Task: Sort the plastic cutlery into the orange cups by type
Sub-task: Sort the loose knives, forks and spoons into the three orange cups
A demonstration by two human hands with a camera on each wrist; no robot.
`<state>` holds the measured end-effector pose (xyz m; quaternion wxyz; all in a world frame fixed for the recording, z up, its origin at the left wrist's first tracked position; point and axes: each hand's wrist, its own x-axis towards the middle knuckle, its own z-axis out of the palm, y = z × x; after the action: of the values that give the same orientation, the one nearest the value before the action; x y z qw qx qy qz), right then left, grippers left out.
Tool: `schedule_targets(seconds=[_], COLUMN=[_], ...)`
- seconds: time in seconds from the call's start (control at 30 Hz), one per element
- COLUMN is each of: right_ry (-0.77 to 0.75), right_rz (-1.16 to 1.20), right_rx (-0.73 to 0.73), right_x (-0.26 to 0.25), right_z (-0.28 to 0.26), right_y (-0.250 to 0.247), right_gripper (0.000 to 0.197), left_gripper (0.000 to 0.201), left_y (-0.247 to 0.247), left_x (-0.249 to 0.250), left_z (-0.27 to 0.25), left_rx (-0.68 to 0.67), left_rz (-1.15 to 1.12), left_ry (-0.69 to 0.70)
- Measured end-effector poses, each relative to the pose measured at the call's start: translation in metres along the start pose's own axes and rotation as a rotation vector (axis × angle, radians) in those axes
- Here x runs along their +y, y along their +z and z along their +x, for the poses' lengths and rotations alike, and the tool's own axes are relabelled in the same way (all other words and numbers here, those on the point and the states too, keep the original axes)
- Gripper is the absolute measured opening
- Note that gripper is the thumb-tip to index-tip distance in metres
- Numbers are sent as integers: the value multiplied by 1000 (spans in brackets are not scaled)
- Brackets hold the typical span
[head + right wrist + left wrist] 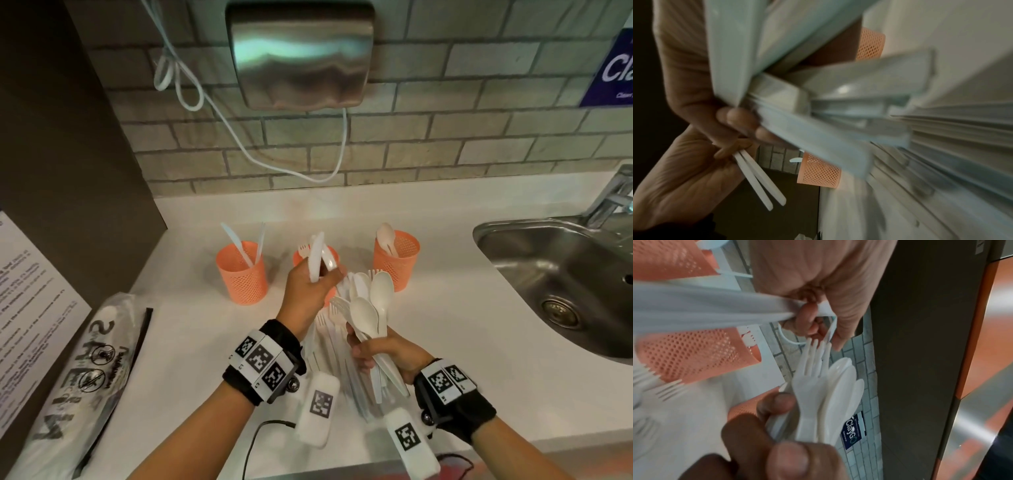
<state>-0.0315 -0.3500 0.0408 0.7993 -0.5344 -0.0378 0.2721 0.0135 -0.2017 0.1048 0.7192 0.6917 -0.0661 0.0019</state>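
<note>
Three orange mesh cups stand in a row on the white counter. The left cup (241, 274) holds knives, the middle cup (299, 257) holds forks and is half hidden behind my left hand, and the right cup (397, 260) holds spoons. My left hand (320, 277) grips two white knives (317, 257) upright in front of the middle cup; its curled fingers (807, 318) show in the left wrist view. My right hand (363, 349) grips a mixed bundle of spoons, forks and knives (371, 308), fanned upward. More cutlery (329, 339) lies on the counter beneath both hands.
A steel sink (548, 274) with a faucet (613, 198) is set into the counter at the right. A printed plastic bag (85, 377) lies at the left beside a dark cabinet. A hand dryer (298, 51) and its looped cable hang on the brick wall.
</note>
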Motion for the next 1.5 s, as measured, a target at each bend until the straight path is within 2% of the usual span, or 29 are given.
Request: schedule_targets(seconds=[0.1,0.3,0.37,0.47,0.57,0.63,0.73,0.8,0.93,1.03,1.23,1.37,1.5], right_ry=[18,55,50,37,1,-25,-73,-102,-158,-165,-146,-121,-94], right_rz=[0,72,91,102,69,26,-53,-97,-177,-249,-227,-248,-231], right_rx=[-39,-84,-77,-40,23,65,122,167,261,283,220,202,193], right_x=[0,-5,-7,-10,-12,-13,-12,-11,-8,-9,-12,-10,-6], right_z=[-3,-10,-12,-12,-10,-7,-4,-3,-2,-2,-6,-6,-5], right_y=[-4,-12,-16,-19,-21,-20,-18,-18,-17,-17,-18,-21,-21], right_gripper=[28,36,38,40,40,40,38,36,19,20,16,12,11], left_gripper=[11,26,27,23,12,8,4,14,8,11,11,15,13], left_y=[6,-7,-17,-22,-13,-3,12,19,29,37,44,45,47], left_x=[-4,14,21,25,25,25,21,13,0,-3,-7,-13,-13], left_z=[1,22,26,22,9,-1,-9,-9,-10,-12,-8,-7,-4], left_rx=[26,276,310,278,152,57,-17,-17,0,7,36,106,70], left_rz=[8,-149,-235,-174,16,70,120,174,178,167,129,96,126], left_ry=[7,75,66,68,61,63,45,33,-14,-13,-78,-76,-90])
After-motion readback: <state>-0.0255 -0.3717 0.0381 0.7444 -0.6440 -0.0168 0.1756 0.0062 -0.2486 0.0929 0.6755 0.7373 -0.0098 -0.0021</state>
